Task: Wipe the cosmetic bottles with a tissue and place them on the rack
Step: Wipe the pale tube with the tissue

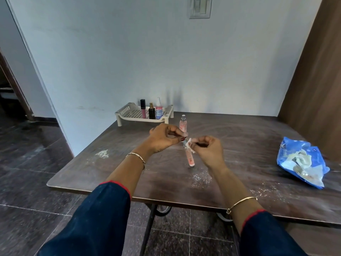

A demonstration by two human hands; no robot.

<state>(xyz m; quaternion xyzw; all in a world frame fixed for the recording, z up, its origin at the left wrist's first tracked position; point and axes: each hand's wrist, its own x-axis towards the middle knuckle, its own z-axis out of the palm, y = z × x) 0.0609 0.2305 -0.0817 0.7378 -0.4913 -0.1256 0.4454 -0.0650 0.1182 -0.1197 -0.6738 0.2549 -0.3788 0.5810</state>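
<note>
Left hand (163,138) is pinching the top of a slim pink bottle (191,159) mid-table; right hand (208,151) is pinching a tissue (190,145) against it. Rack (129,112) at 11 o'clock is holding 3 bottles (151,113); 1 spray bottle (183,124) at 12 o'clock is probably awaiting wiping.

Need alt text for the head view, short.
At a table, the left hand pinches a slim bottle by its top while the right hand holds a tissue against it. Behind stands a rack with three bottles, a spray bottle beside it; a blue pack lies at right.
</note>
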